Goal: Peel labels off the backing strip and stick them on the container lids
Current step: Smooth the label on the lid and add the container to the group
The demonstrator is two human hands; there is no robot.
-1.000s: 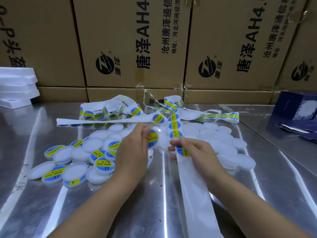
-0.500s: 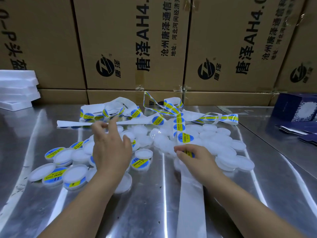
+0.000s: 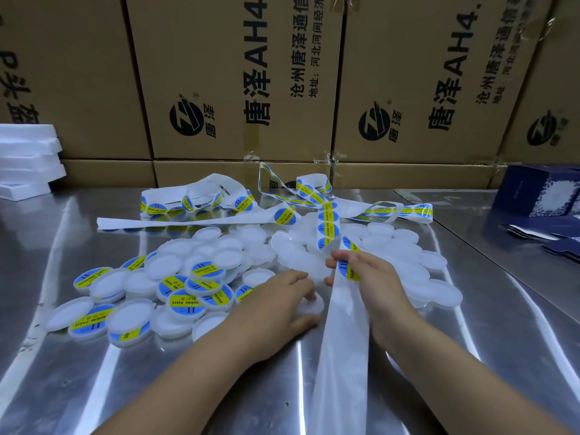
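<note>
Head view: grip and pinch, close together

Left hand lies palm down, fingers and thumb gripping a blank lid on the bench. Right hand pinches the backing strip at a label. Loose lids crowd both sides; cardboard boxes wall the far edge.

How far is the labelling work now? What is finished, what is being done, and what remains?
Done: a cluster of labelled lids lies heaped on the left. In hand: the left hand grips a blank lid, and the right hand pinches the backing strip at the next label. Left: many unlabelled lids piled behind and to the right, and more unused labels up the strip.
</note>
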